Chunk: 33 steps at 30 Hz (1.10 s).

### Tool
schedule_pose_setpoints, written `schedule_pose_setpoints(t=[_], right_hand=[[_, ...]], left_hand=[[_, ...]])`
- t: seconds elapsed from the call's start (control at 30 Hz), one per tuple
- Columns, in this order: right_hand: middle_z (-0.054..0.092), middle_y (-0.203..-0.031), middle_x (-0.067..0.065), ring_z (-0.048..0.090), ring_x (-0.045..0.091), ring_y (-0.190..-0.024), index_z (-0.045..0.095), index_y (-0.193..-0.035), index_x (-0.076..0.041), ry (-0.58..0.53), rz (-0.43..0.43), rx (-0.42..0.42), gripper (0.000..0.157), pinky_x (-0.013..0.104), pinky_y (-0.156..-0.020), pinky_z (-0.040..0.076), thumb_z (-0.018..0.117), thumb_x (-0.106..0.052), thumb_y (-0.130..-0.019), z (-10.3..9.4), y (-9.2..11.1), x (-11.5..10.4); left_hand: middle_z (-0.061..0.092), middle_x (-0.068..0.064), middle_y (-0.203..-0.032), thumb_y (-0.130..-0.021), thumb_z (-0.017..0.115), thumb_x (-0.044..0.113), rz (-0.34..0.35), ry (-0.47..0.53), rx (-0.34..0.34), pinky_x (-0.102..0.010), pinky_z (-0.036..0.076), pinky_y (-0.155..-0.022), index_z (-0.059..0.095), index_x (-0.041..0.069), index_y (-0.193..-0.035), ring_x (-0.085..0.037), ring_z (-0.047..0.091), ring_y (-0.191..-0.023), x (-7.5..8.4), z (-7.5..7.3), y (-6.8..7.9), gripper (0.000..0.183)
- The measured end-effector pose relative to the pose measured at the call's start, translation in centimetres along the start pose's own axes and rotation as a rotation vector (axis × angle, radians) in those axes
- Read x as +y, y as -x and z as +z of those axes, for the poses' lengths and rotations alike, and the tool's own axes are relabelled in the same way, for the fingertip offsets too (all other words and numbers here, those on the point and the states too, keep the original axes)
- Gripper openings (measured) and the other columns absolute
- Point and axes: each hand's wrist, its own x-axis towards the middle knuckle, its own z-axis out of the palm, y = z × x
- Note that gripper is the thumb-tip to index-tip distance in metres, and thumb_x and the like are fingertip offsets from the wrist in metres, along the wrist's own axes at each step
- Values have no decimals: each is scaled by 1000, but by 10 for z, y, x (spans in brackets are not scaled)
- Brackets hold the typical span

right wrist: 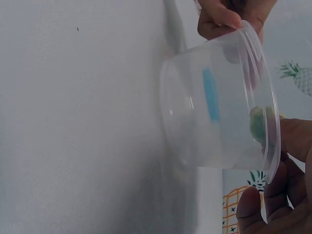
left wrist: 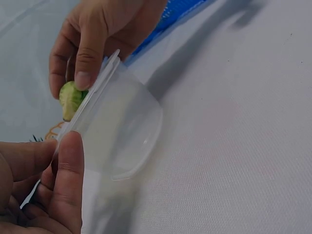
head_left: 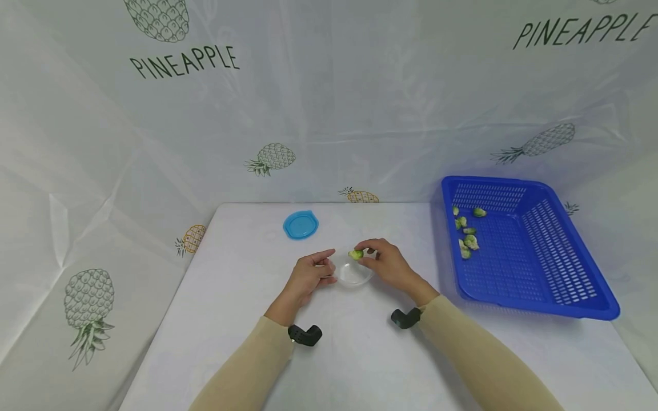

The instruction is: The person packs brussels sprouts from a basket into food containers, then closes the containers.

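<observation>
A clear plastic bowl stands on the white table between the two hands. The left hand holds it by the rim on its left side, fingers bent at the edge, as the left wrist view shows close up. Above the bowl's far side, the right hand pinches a green Brussels sprout between thumb and fingers. In the right wrist view the sprout shows through the bowl's clear wall near the rim. No other sprout can be made out inside the bowl.
A blue plastic basket sits at the right of the table, with several Brussels sprouts along its left side. Behind the bowl, to the left, lies a round light-blue lid. A pineapple-print sheet hangs behind the table.
</observation>
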Motion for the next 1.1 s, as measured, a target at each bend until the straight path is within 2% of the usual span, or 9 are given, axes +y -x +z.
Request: schedule_pose_setpoints(t=[0.23,0.5,0.63,0.8,1.1], right_hand=[[70,-109,1,56,21,-98,77,-118,-21,27,-21,-16,27,32,-76,47,83,-15,-92,3,-2,3],[74,-116,-4,56,21,-100,78,-117,-22,34,-52,-1,27,32,-81,50,84,-17,-91,5,-3,6],[74,-118,-3,58,25,-103,78,-116,-21,28,-65,-2,26,36,-86,52,84,-17,-91,6,-4,7],[74,-118,-3,60,31,-106,78,-115,-19,33,-92,-4,25,37,-87,53,84,-17,-91,7,-5,7],[73,-117,-1,60,34,-111,77,-114,-18,30,-94,-10,23,40,-89,53,84,-15,-92,9,-7,8]], left_hand=[[55,-3,-105,-100,65,-3,-1,-9,-4,-25,66,-80,60,7,-149,-12,64,-84,1,-1,1,51],[55,-3,-106,-100,66,-3,-7,-5,-1,-25,66,-81,62,10,-148,-12,64,-85,-1,-1,-1,50],[55,-3,-106,-100,66,-3,-6,1,-3,-25,66,-81,62,10,-148,-12,64,-85,-1,-1,-2,50],[54,-3,-106,-101,65,-3,-7,5,-11,-25,66,-81,59,8,-151,-12,64,-85,-2,-1,-2,52],[54,-3,-107,-101,64,-3,-5,4,-13,-25,66,-81,58,7,-151,-12,63,-86,-2,-2,-3,52]])
